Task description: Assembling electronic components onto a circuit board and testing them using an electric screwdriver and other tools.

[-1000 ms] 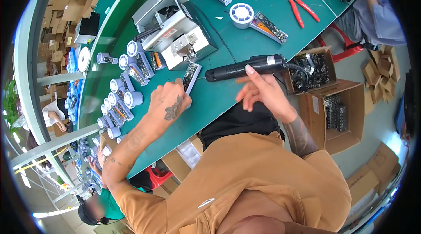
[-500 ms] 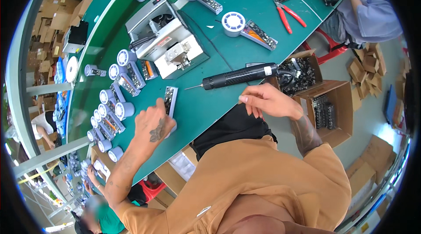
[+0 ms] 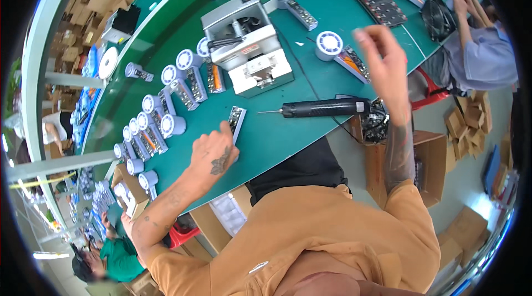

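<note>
Resting flat on the green table (image 3: pixel 277 146), the left hand (image 3: pixel 213 157) has its grip spread loosely, fingertips touching the lower end of a small narrow grey circuit strip (image 3: pixel 236 120) that lies on the table just beside the knuckles; it presses rather than clasps the strip. Up in the air, well above the table, the right hand (image 3: pixel 382 60) is raised with fingers loosely parted and its grip holds nothing that can be seen.

Between the two hands a black cylindrical electric screwdriver (image 3: pixel 324 108) lies on its side on the table, its thin metal tip pointing toward the left hand, its cord end near the table edge. Beyond the strip stands a grey-and-white boxy bench machine (image 3: pixel 249 46). To the left of it, round white-and-blue handheld fan units with long grey handles (image 3: pixel 166 113) lie in rows. Another such fan unit (image 3: pixel 338 52) lies under the raised hand. At the far right another person in a blue-grey shirt (image 3: pixel 476 63) works at the same table, near a black round fan grille (image 3: pixel 438 16). Open brown cardboard boxes (image 3: pixel 426 157) sit on the floor beside the table edge.
</note>
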`<state>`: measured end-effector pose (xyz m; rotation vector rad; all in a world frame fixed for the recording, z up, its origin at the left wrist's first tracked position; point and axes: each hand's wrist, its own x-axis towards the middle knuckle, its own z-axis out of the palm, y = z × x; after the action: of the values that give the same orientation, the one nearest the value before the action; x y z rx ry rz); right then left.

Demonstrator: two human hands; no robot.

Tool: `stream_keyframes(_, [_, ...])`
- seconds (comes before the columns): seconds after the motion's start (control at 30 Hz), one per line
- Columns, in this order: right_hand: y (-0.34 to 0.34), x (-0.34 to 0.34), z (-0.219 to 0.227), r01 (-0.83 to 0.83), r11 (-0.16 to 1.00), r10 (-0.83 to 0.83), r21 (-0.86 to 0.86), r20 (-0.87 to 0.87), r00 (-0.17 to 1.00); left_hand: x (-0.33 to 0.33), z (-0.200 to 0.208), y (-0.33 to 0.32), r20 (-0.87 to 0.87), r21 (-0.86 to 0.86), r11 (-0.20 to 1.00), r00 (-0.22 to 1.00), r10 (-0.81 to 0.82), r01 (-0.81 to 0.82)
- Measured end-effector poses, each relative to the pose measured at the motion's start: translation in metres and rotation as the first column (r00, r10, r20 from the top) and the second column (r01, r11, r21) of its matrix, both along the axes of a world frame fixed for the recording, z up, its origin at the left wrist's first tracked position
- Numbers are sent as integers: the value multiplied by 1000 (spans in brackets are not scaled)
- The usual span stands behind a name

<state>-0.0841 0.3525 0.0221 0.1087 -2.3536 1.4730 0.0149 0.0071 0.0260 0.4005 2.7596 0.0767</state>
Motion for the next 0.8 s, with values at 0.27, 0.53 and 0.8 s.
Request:
stream_keyframes(0.27, [-152,-48,15,-227,827,478,515,-430,766,4,3,-3,-29,33,999,999,31,-30])
stream_keyframes(0.53, [-159,28,41,-629,564,507,-535,-378,775,-19,-3,-33,312,188,956,937,158,-223])
stream_keyframes(0.8, [-193,120,-92,-244,270,535,-931,-66,842,-35,11,-27,415,225,938,897,152,-263])
